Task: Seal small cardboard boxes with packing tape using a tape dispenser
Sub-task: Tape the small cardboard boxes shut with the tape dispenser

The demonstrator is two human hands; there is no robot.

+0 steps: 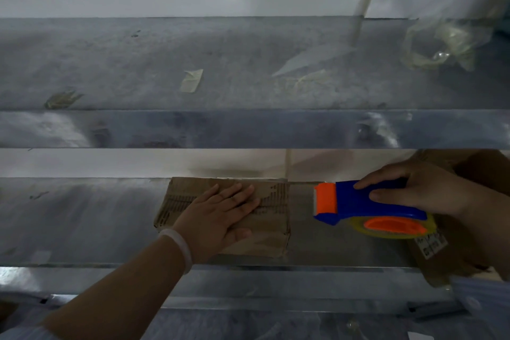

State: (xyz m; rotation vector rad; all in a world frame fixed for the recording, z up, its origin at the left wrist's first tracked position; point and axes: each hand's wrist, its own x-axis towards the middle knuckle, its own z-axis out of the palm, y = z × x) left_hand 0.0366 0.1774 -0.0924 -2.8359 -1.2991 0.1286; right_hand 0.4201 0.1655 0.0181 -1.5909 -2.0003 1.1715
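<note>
A small, worn cardboard box (271, 232) lies on the lower metal shelf (82, 218). My left hand (220, 215) rests flat on its top with the fingers straight. To the right of the box, my right hand (422, 190) grips the handle of a blue and orange tape dispenser (356, 201). A roll of clear yellowish tape sits under the handle. The dispenser's orange front end points left toward the box, a short gap away from the box's right edge.
More brown cardboard boxes (447, 257) are stacked at the right, behind and under my right hand. The upper shelf (193, 63) carries scraps of used tape (191, 80) and a crumpled clear plastic bag (441, 44). A white wall stands behind.
</note>
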